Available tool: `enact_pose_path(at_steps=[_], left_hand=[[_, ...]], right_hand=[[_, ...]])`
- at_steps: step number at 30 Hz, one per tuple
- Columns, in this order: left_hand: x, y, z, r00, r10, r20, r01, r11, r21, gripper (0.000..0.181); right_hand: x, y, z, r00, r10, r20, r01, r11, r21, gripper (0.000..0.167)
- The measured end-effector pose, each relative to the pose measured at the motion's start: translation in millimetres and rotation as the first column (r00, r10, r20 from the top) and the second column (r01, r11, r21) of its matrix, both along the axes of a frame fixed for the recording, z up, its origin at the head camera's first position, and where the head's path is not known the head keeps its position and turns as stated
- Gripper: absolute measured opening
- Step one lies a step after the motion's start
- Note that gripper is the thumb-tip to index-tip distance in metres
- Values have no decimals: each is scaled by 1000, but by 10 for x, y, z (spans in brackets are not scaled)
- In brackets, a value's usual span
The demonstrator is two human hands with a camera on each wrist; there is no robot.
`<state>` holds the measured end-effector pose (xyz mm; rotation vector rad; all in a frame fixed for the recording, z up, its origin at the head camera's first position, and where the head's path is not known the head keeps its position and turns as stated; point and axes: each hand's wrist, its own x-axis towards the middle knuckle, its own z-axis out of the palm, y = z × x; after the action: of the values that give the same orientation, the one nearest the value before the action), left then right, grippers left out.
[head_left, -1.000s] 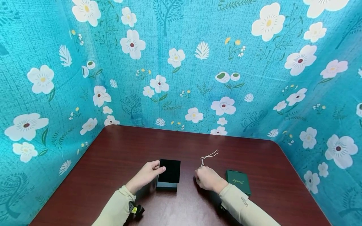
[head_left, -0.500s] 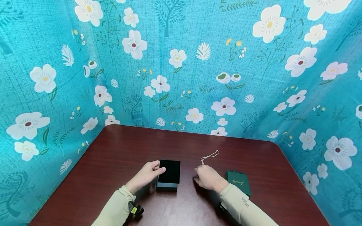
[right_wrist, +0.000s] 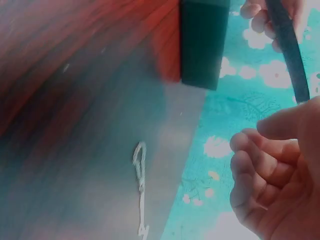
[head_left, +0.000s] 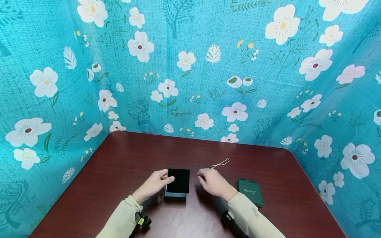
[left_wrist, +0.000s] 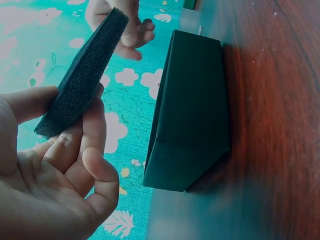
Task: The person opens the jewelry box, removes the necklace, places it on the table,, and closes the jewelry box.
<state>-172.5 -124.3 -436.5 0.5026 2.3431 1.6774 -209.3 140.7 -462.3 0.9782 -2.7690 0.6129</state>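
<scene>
My left hand [head_left: 151, 185] pinches a thin black foam pad [head_left: 180, 180] between thumb and fingers, holding it tilted above a dark green box [head_left: 175, 199]. In the left wrist view the pad's rough edge [left_wrist: 82, 75] shows, apart from the box [left_wrist: 195, 110] on the table. My right hand [head_left: 215, 182] hovers to the right of the pad with its fingers loosely bent and nothing between them. Below it, a thin pale chain [right_wrist: 141, 185] lies on the table, with a loop at one end. Part of the chain is hidden behind the hand in the head view.
To the right lies a flat green box lid [head_left: 250, 192] with gold lettering, close to my right forearm. The dark red-brown table [head_left: 134, 152] ends at a blue flowered curtain [head_left: 184, 82] at the back and sides.
My right hand has come up off the table beside the chain and moved left toward the pad, its fingers loosened. The left hand, pad and box stay in place.
</scene>
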Motion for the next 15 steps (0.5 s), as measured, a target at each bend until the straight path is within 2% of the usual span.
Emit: enact_pose_path(at_steps=[2,6,9,12,15], left_hand=[[-6,3,-21,1000,-1,-2,1,1000,-1,36],[-84,-6,-191,1000,8,0,-8,1000,-15,36],[-151,-18,-321,1000,21,11,-21,1000,-23,37],[-173,-23,-367,1000,23,7,-23,1000,-20,39],[-180,-17,-379,1000,18,-7,-19,1000,-20,40]], right_hand=[[9,-32,22,1000,-10,22,11,999,-31,16],[16,-93,65,994,-30,103,43,991,-124,22],[21,-140,95,981,-20,191,64,971,-229,26],[28,-192,110,965,-4,264,89,947,-309,30],[37,-245,105,947,-3,320,119,931,-344,31]])
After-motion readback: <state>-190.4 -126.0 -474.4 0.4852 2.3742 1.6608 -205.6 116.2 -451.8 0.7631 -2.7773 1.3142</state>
